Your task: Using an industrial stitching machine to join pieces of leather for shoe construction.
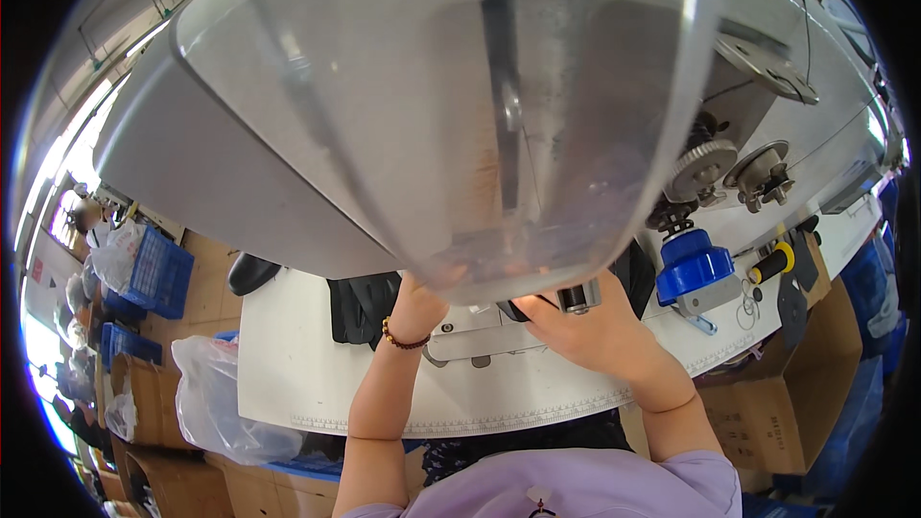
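Observation:
Under the head of a large grey sewing machine [259,144], both my hands are at black material on the white table. My left hand [419,312], with a dark beaded bracelet at the wrist, is beside the flat black piece [363,310]; its fingertips are hidden behind the hazy clear guard [566,115]. From the right, my right hand [590,334] reaches in with its fingers bent and closed at a dark edge of the material, beside a small metal cylinder [578,298]. The needle area cannot be made out. More black material shows behind my right hand.
A blue knob-like part [695,267] hangs at the machine's right, near a yellow-and-black spool [770,263]. A ruler strip [413,425] edges the white table [297,364]. An open carboard box [787,403] stands right; a clear plastic bag [225,403] and blue crate [158,273] are left.

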### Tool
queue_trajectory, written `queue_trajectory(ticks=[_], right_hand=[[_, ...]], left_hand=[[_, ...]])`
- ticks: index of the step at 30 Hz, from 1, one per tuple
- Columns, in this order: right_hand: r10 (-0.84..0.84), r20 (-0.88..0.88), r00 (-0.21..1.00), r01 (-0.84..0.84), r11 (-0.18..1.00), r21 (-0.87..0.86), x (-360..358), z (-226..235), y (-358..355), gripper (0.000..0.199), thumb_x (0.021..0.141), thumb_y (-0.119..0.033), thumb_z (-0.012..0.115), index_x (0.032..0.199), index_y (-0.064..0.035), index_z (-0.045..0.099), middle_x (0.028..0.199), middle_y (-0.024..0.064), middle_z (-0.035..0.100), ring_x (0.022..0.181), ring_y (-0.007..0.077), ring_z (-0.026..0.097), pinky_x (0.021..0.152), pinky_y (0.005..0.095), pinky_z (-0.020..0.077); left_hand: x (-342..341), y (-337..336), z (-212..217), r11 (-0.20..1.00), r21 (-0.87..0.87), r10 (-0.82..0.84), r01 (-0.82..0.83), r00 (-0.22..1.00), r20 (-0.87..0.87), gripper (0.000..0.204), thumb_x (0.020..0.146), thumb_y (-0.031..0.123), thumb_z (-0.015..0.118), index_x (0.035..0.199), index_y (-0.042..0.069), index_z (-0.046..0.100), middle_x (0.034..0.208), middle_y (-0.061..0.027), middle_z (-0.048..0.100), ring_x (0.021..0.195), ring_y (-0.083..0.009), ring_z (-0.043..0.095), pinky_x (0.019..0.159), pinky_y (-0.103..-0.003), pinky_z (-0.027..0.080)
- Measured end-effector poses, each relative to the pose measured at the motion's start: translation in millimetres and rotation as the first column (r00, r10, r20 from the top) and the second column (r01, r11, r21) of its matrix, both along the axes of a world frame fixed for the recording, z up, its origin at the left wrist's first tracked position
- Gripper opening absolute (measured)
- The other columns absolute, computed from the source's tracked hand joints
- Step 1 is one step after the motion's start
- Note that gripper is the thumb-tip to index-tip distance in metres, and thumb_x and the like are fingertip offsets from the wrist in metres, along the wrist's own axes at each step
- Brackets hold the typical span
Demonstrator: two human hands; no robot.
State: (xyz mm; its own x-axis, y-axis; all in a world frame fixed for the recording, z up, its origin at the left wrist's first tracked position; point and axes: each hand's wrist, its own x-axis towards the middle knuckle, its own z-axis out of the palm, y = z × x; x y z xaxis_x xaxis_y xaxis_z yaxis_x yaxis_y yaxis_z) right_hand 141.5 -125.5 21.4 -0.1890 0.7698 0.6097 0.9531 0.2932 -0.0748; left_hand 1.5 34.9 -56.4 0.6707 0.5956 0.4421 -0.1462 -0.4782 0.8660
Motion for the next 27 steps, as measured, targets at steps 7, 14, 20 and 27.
queue_trajectory(ticks=[7, 14, 20, 27], right_hand=[[-0.105, 0.119, 0.987, 0.101, 0.994, 0.034, -12.5, -7.7, -2.4, 0.031, 0.055, -0.009, 0.059, 0.085, -0.0033, 0.053, 0.091, 0.0081, 0.047, 0.082, 0.0245, 0.049, 0.064, 0.0322, 0.0422], [-0.008, 0.063, 0.998, 0.008, 1.000, 0.000, -16.4, -10.0, -6.8, 0.036, 0.055, -0.008, 0.060, 0.089, -0.0019, 0.051, 0.091, 0.0100, 0.046, 0.082, 0.0248, 0.049, 0.059, 0.0316, 0.0432], [0.062, -0.006, 0.998, -0.063, 0.998, -0.027, -19.3, 0.3, -18.9, 0.035, 0.056, -0.005, 0.053, 0.088, 0.0080, 0.050, 0.080, 0.0127, 0.049, 0.071, 0.0214, 0.048, 0.062, 0.0280, 0.0411], [0.048, 0.020, 0.999, -0.048, 0.998, -0.033, -22.5, -3.7, -24.2, 0.035, 0.057, -0.004, 0.052, 0.088, 0.0103, 0.050, 0.080, 0.0138, 0.048, 0.071, 0.0208, 0.048, 0.061, 0.0262, 0.0423]], left_hand=[[3.2, -21.0, 37.3, 0.943, -0.332, -0.013, 0.034, 0.998, 0.065, 0.024, 0.082, 0.011, 0.037, 0.068, -0.001, 0.053, 0.061, -0.0050, 0.052, 0.054, -0.0071, 0.048, 0.047, -0.016, 0.035], [-5.8, -49.6, 52.1, 0.835, -0.525, -0.265, 0.165, 0.956, -0.122, 0.025, 0.080, 0.017, 0.043, 0.066, 0.000, 0.056, 0.051, -0.0032, 0.052, 0.042, -0.0038, 0.045, 0.040, -0.014, 0.033], [-13.1, -37.8, 55.9, 0.788, -0.600, -0.250, 0.139, 0.963, -0.105, 0.023, 0.079, 0.014, 0.046, 0.065, -0.001, 0.057, 0.048, 0.0019, 0.048, 0.039, -0.0002, 0.040, 0.037, -0.012, 0.029], [-13.9, -33.9, 51.4, 0.829, -0.546, -0.240, 0.122, 0.959, -0.149, 0.023, 0.079, 0.013, 0.046, 0.063, -0.001, 0.056, 0.049, 0.0017, 0.048, 0.039, -0.0004, 0.037, 0.037, -0.013, 0.027]])
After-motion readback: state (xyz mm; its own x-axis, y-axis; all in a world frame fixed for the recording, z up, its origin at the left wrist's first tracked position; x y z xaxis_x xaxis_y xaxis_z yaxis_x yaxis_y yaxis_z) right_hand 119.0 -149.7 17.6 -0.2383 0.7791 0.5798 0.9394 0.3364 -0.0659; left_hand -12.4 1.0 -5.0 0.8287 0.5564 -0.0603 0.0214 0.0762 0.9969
